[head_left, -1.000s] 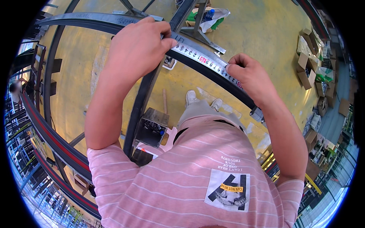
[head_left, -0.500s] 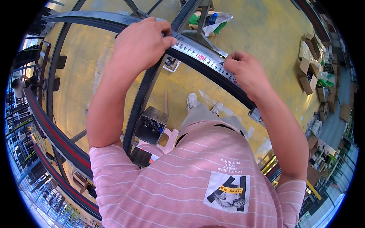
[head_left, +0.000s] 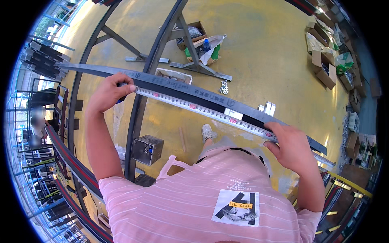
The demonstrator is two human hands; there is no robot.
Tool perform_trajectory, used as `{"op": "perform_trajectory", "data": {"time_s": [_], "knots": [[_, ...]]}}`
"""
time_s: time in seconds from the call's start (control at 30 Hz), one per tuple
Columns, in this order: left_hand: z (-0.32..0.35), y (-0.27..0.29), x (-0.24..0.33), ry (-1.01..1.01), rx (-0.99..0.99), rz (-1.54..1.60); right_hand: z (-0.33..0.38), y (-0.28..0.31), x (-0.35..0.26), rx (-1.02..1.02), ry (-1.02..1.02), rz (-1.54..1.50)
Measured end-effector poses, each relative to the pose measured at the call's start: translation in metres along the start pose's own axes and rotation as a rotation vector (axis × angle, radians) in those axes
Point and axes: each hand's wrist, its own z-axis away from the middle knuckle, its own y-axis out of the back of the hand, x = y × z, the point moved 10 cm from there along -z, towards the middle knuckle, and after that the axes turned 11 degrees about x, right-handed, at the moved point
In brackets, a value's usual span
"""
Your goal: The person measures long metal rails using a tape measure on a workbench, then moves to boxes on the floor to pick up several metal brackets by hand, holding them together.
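Note:
A long dark metal profile (head_left: 190,91) with a grey upper face runs from the far left to the right in front of me. Along its near side stretches the white blade of a tape measure (head_left: 202,109), drawn out between my hands. My left hand (head_left: 108,95) is closed at the blade's left end, around a dark blue case partly hidden by the fingers. Thumb and forefinger of my right hand (head_left: 289,145) grip the blade near the profile's right end. A small silvery bracket (head_left: 233,114) sits on the profile, and metal clips (head_left: 267,108) stand at its far edge.
Under the profile stands a dark steel trestle (head_left: 139,117) with splayed feet. A metal box (head_left: 148,150) is fixed beside it, near a pink chair (head_left: 172,164). Opened cartons (head_left: 324,69) line the right; boxes and bags (head_left: 206,50) lie on the yellow floor ahead. People are at far left.
My hands have moved farther apart, the left one leftward and the right one rightward. Much more of the tape blade now shows between them. The view has shifted too.

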Motion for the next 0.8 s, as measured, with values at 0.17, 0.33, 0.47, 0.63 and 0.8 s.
{"op": "perform_trajectory", "data": {"time_s": [0.17, 0.33, 0.47, 0.63, 0.8], "knots": [[0.039, -0.051, 0.096, -0.121, 0.026, 0.034, 0.172, 0.080, 0.190, -0.045, -0.330, -0.128], [0.077, -0.159, 0.237, -0.203, -0.057, -0.055, 0.369, 0.142, 0.363, 0.236, -0.524, 0.012], [0.107, -0.203, 0.311, -0.237, -0.129, -0.135, 0.446, 0.171, 0.462, 0.433, -0.524, -0.115], [0.088, -0.218, 0.369, -0.161, -0.157, -0.161, 0.462, 0.185, 0.611, 0.595, -0.648, -0.459], [0.040, -0.257, 0.383, -0.090, -0.140, -0.258, 0.403, 0.158, 0.739, 0.659, -0.717, -0.764]]}}
